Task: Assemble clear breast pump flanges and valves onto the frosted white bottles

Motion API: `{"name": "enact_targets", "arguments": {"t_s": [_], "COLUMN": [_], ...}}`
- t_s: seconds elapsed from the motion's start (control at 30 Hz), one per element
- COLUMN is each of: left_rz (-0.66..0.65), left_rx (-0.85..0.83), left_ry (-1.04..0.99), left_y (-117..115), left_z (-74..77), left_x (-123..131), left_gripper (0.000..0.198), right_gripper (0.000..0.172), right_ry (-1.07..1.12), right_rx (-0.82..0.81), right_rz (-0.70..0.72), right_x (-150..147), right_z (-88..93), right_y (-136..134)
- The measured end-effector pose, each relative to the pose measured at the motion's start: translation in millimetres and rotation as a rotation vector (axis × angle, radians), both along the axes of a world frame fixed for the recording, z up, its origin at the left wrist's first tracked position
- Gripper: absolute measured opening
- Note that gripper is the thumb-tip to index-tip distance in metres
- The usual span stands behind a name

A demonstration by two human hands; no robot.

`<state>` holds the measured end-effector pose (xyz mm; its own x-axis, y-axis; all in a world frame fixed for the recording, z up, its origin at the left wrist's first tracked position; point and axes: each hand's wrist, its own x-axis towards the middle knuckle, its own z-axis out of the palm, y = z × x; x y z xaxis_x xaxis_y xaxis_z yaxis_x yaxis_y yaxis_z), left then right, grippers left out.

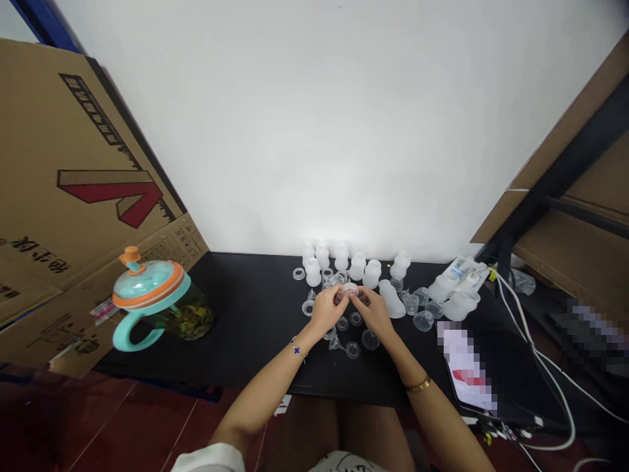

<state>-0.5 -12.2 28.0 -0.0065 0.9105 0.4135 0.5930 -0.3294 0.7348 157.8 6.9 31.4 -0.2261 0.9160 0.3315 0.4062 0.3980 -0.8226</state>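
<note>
Pinching a small white ring [350,288] with left hand [327,311] and right hand [375,312], from both sides — above the middle of the black tabletop [250,328], between its front and back edges. Seeing white bottles [358,265] near the back edge, a jug [192,316] near the left edge.

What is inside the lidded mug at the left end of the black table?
Dark green-brown leaves show through the clear side of the mug. The turquoise lid covers the top, so what lies directly beneath it cannot be seen.
</note>
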Motion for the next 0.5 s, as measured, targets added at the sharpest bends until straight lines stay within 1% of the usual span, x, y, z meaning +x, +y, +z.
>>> {"name": "enact_targets", "arguments": {"t_s": [0.5], "left_rz": [0.002], "left_rx": [-0.025], "left_ry": [0.014], "left_y": [-1.1], "left_z": [1.5], "left_x": [0.7], "left_gripper": [0.013], "right_gripper": [0.026], "right_ry": [-0.032], "right_rx": [0.026], "right_rz": [-0.010], "right_x": [0.2], "right_z": [-4.6], "right_y": [1.3]}}
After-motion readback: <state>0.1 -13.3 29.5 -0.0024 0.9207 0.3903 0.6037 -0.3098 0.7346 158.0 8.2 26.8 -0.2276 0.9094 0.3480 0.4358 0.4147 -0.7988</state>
